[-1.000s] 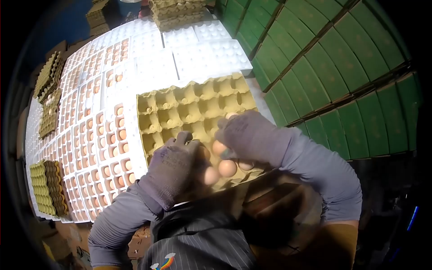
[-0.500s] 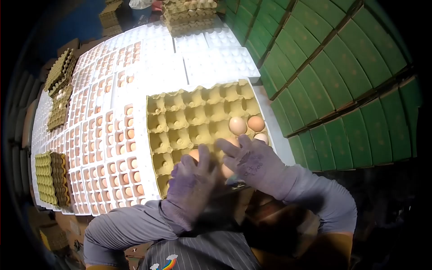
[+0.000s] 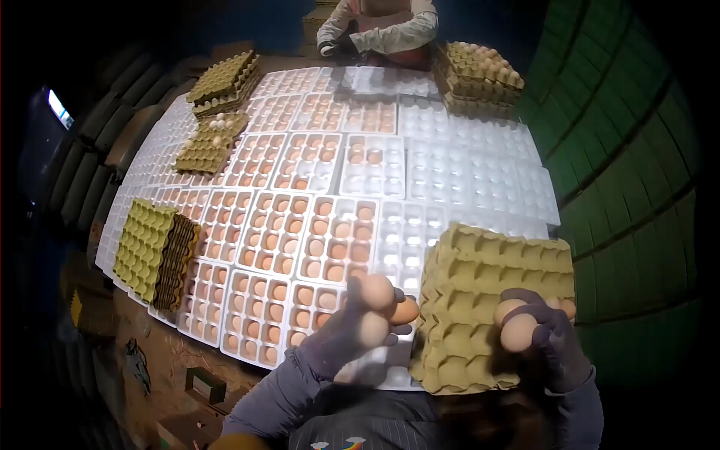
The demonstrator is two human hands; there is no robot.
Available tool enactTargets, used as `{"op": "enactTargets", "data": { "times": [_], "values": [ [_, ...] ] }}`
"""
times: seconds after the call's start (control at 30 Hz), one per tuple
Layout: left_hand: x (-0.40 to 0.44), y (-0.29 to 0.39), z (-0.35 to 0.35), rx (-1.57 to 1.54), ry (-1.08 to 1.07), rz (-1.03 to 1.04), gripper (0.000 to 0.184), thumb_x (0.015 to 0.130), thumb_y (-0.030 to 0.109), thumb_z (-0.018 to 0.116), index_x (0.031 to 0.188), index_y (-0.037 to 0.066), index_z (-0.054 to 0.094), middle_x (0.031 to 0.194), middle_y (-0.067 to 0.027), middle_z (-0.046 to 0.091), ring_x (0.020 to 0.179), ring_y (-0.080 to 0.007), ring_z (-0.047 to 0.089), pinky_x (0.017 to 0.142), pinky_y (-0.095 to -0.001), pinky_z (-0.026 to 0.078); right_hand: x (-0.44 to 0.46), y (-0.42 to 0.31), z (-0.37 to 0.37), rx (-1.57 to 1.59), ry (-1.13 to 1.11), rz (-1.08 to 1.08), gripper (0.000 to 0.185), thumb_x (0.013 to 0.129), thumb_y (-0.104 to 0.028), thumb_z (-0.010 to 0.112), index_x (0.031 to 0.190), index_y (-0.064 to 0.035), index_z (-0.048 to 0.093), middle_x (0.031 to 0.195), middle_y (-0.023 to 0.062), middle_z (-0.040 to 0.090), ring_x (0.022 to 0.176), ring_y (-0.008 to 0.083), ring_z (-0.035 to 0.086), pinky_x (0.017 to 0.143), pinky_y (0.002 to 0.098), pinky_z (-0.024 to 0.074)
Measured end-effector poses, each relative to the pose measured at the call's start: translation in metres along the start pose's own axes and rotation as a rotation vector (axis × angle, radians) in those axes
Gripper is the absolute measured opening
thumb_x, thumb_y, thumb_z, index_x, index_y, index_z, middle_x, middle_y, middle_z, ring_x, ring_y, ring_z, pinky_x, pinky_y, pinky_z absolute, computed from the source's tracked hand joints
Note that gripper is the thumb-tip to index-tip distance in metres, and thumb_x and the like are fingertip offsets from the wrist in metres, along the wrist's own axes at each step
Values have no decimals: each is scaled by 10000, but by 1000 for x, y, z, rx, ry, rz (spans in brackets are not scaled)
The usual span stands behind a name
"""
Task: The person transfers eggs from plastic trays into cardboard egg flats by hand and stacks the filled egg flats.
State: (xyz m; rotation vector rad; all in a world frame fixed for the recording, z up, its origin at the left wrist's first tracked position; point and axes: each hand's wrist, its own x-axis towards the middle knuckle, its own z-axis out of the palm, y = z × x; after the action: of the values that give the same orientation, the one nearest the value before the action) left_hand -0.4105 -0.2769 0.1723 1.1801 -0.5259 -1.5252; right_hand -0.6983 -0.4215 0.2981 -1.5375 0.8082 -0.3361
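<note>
My gloved left hand (image 3: 334, 334) is raised over the white trays, its fingers curled around several eggs (image 3: 376, 291), one of them browner than the others. To the right lies a yellowish pulp egg tray (image 3: 456, 300), apparently on top of a stack. Over its right side, my gloved right hand (image 3: 559, 337) grips eggs (image 3: 518, 332), two of them plainly showing. Just beyond that hand, part of another egg (image 3: 567, 308) shows at the tray's right edge. Below my left hand are white trays, some of their cups filled with eggs.
White egg trays (image 3: 315, 199) cover the table, many filled on the left. Pulp tray stacks stand at left (image 3: 146, 251), far left (image 3: 223, 81) and far right (image 3: 480, 82). A co-worker (image 3: 386, 34) is at the far side. Green stacked boxes (image 3: 622, 225) line the right.
Both hands have come up from the pulp tray with eggs in them, my left hand moving left over the white trays. The view has swung, bringing the co-worker into sight.
</note>
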Motion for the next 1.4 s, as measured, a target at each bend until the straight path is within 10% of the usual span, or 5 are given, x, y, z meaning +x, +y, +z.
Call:
{"op": "enactTargets", "data": {
  "times": [0.2, 0.47, 0.93, 1.2, 1.4],
  "values": [
    [58, 52, -174, 311, 354, 81, 536, 937, 442, 715, 1249, 15, 625, 1143, -81, 647, 956, -180, 643, 879, -349, 542, 137, -38, 91, -234, -272, 110, 449, 813, -241, 837, 1178, -13, 707, 1406, 159, 533, 1390, 270, 442, 1104, 420, 395],
    [234, 82, -278, 1729, 570, 271, 437, 846, 391, 749, 1191, 138, 654, 1380, -132, 453, 1145, -362, 591, 931, -465, 547, 338, 32, 163, -850, -155, -67, 566, 793, -443, 815, 1209, -79, 694, 1455, 160, 475, 1192, 344, 616, 995, 426, 511],
    [313, 121, -320, 1085, 474, 503, 427, 946, 209, 567, 1359, 109, 613, 1288, -174, 627, 1151, -337, 636, 1007, -408, 499, 515, 124, 185, -996, 233, -182, 304, 894, -227, 671, 1196, -214, 709, 1191, 62, 661, 1056, 264, 662, 949, 373, 517],
    [343, 64, -369, 1851, 739, 732, 443, 1068, 328, 432, 1467, 149, 500, 1466, -145, 531, 1384, -344, 450, 1190, -480, 275, 528, 195, 160, -935, 658, -637, 347, 940, -90, 598, 1278, -145, 654, 1213, 166, 666, 1048, 341, 666, 934, 403, 532],
    [355, 65, -388, 1515, 744, 936, 472, 996, 371, 539, 1403, 132, 556, 1501, -131, 496, 1437, -376, 370, 1194, -475, 283, 490, 139, 194, -751, 406, -121, 427, 906, -275, 602, 1321, -178, 622, 1302, 174, 636, 1180, 363, 621, 1015, 442, 494]
  ]
}}
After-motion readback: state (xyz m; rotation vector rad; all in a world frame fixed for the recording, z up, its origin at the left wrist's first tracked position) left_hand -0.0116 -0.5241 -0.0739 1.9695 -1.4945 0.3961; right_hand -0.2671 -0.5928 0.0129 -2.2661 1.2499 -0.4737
